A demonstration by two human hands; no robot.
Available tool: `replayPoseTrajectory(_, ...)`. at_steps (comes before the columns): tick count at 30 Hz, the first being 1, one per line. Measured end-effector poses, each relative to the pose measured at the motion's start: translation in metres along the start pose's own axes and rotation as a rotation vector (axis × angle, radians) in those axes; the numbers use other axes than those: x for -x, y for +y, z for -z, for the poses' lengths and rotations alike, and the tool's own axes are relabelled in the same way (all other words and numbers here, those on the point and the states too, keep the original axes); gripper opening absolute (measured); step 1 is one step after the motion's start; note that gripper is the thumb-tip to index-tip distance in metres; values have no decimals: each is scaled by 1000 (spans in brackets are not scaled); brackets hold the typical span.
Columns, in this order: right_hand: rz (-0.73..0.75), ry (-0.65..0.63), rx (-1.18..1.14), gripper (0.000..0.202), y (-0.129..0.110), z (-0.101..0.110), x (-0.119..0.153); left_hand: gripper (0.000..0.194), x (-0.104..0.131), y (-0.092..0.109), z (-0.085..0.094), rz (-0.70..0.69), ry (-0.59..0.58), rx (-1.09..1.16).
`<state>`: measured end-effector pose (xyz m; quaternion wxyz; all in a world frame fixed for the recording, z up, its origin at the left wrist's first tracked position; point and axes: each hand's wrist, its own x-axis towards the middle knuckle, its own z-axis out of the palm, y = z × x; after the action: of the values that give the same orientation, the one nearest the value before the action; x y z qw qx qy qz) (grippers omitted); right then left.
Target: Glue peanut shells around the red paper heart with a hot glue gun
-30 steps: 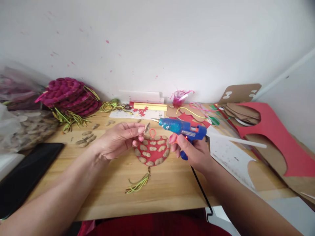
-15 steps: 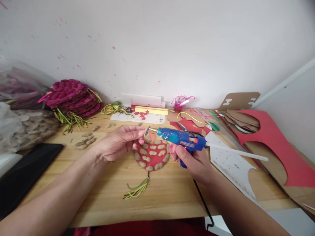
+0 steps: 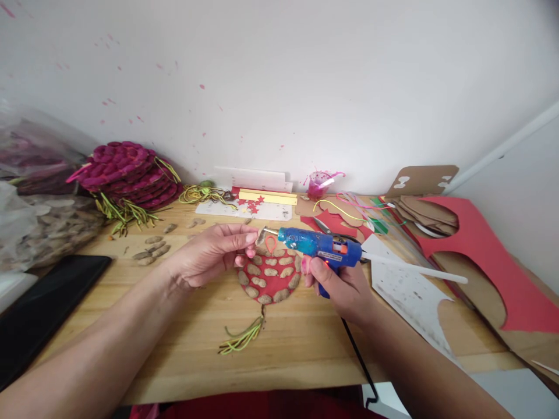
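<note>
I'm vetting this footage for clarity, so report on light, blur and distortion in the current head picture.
Head view: soft light, with a dull sheen on the wooden table; head view: print on the glue gun too soft to read, the peanut in the left hand lacking fine detail; head view: forearms look stretched toward the lower corners, probably wide-lens distortion.

Peanut (image 3: pixel 261 237) and gun (image 3: pixel 301 240) both partly covered
Left hand (image 3: pixel 220 249) blocks some of the peanut, can't tell if the nozzle (image 3: pixel 272 231) touches it. Right hand (image 3: pixel 343 285) hides most of the gun's grip, scissors (image 3: pixel 323 225) are partly behind the gun, label (image 3: pixel 331 256) is too tiny to read. Bag (image 3: pixel 65 233) and black slab (image 3: pixel 56 308) run off the left edge, red card (image 3: pixel 480 233) off the right.
</note>
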<state>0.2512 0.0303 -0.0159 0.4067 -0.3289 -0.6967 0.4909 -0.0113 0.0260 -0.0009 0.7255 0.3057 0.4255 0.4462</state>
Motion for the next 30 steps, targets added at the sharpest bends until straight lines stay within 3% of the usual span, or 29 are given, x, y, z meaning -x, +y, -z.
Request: replayPoseTrajectory(30, -33, 40, 38, 41, 6, 2, 0, 34, 8, 4, -7, 28, 27, -1)
